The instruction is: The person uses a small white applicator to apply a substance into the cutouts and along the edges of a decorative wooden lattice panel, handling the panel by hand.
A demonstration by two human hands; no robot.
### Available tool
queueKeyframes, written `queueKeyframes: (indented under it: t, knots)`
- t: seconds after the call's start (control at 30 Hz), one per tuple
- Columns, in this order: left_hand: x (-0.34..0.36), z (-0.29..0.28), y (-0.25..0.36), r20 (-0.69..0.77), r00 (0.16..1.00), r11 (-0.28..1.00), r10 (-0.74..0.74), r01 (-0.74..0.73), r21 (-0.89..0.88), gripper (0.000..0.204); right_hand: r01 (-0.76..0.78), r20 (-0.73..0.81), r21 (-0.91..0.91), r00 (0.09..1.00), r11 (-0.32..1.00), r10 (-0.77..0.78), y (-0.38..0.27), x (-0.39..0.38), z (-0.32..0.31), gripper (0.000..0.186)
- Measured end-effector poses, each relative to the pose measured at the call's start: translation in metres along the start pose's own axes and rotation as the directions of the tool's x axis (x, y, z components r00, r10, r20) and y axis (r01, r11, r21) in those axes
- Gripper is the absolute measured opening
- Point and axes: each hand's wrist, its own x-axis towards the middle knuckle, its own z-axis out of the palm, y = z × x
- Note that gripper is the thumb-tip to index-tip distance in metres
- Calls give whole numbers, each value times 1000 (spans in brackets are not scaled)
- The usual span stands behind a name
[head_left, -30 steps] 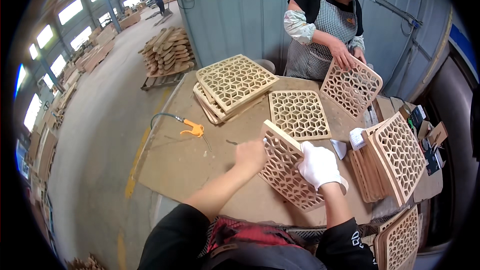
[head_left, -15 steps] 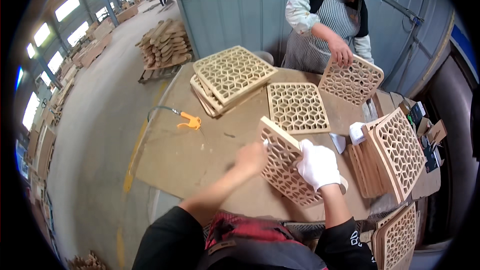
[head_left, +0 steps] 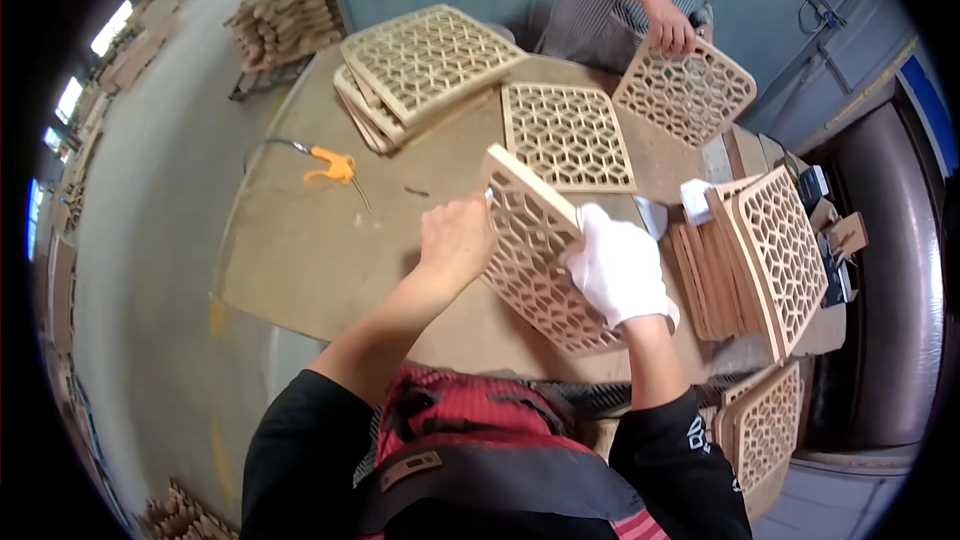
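Observation:
I hold a pale wooden lattice panel (head_left: 540, 270) tilted up on edge above the worktable. My right hand (head_left: 615, 265), in a white glove, is closed on the panel's top-right edge. My bare left hand (head_left: 457, 238) is closed at the panel's upper-left edge, with a small light item at its fingertips that I cannot make out. A second lattice panel (head_left: 565, 135) lies flat beyond mine. An orange air blow gun (head_left: 328, 165) with a hose lies left of my left hand.
Stacked panels sit at the back left (head_left: 430, 60), at the right (head_left: 780, 250) and below the table's right edge (head_left: 760, 420). A co-worker's hand (head_left: 668, 20) holds another panel (head_left: 685, 90) upright across the worktable (head_left: 300, 270). A pallet of wooden pieces (head_left: 285, 15) stands on the floor at the left.
My view has tipped downward, so the table and panels appear higher in the picture. Both my hands stay on the panel. The co-worker still holds the upright panel.

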Motion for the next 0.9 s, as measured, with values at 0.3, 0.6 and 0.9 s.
queueKeyframes:
  t: [0.3,0.6,0.9]
  knots:
    - [-45,18,-72,238,968,909,-75,164,-382,36,-46,14,91,999,995,45,9,3,2,24]
    - [-28,20,-76,50,998,843,-30,52,-535,35,29,-7,31,1000,999,-28,-1,42,-4,30]
    - [-8,18,-64,23,997,922,-70,74,-380,35,55,32,-22,998,998,-54,-4,41,7,32]
